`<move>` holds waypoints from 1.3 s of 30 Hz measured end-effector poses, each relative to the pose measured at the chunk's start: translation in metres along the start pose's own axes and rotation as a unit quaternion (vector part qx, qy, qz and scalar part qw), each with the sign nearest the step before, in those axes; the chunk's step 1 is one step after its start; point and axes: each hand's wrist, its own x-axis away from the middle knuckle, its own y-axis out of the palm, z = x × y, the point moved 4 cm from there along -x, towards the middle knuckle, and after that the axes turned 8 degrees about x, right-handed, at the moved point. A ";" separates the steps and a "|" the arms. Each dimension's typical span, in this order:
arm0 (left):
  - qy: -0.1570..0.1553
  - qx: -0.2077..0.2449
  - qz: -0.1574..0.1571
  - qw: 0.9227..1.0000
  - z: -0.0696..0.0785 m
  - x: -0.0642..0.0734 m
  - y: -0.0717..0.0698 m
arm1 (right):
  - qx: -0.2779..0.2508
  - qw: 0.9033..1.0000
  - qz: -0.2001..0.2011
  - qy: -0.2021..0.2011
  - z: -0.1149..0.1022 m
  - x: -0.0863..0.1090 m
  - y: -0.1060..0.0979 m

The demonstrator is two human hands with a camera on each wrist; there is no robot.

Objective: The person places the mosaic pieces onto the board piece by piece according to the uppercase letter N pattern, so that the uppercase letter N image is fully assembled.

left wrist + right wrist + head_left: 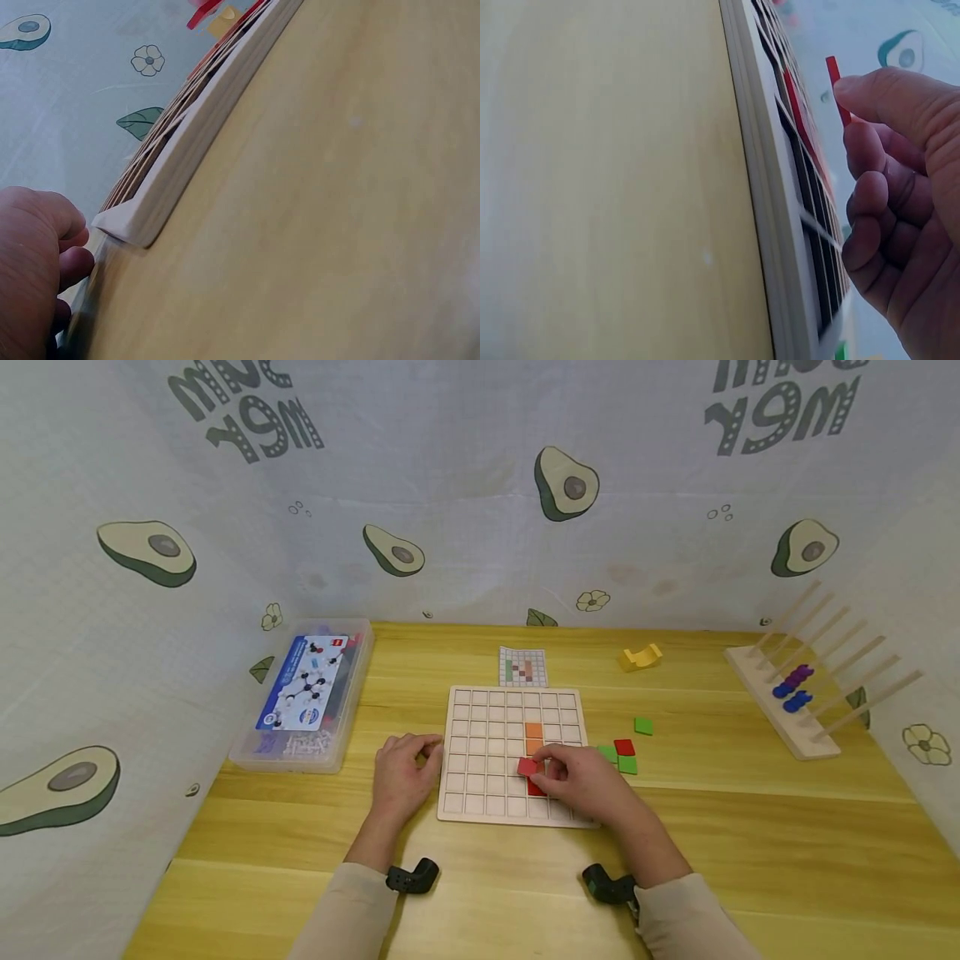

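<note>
A square wooden grid board (486, 760) lies on the table. Above its lower right part, my right hand (585, 781) pinches a red square tile (527, 767) between thumb and fingers. The right wrist view shows that tile (838, 90) edge-on, raised off the board. Another red tile (536, 788) lies in a cell just below, partly covered by my fingers. Orange tiles (533, 730) fill cells higher in the same column. At the board's left edge my left hand (402, 775) rests loosely curled with nothing held; whether it touches the edge I cannot tell.
Several loose green tiles (643, 726) and a red one (624, 747) lie right of the board. Behind it is a printed pattern card (523, 667). A clear plastic box (352, 693) stands left, a yellow piece (640, 657) back right, and a peg rack (813, 745) far right.
</note>
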 end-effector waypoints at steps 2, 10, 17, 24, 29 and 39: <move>0.001 -0.001 0.002 1.000 0.000 0.000 0.000 | 0.004 1.000 0.003 0.002 -0.003 -0.003 0.002; -0.003 0.002 0.000 1.000 0.001 0.000 -0.001 | 0.020 1.000 -0.010 0.014 -0.008 -0.011 0.008; 0.001 0.003 0.003 1.000 -0.001 0.000 -0.001 | 0.030 0.999 -0.020 0.027 -0.008 -0.014 0.010; 0.005 0.008 0.005 1.000 0.000 0.000 -0.002 | 0.051 0.998 -0.022 0.030 -0.007 -0.016 0.012; 0.004 0.011 0.006 1.000 0.001 0.000 -0.002 | 0.053 0.998 -0.025 0.032 -0.007 -0.016 0.013; 0.001 0.008 0.001 1.000 -0.002 0.000 0.001 | 0.048 0.998 -0.027 0.034 -0.007 -0.016 0.012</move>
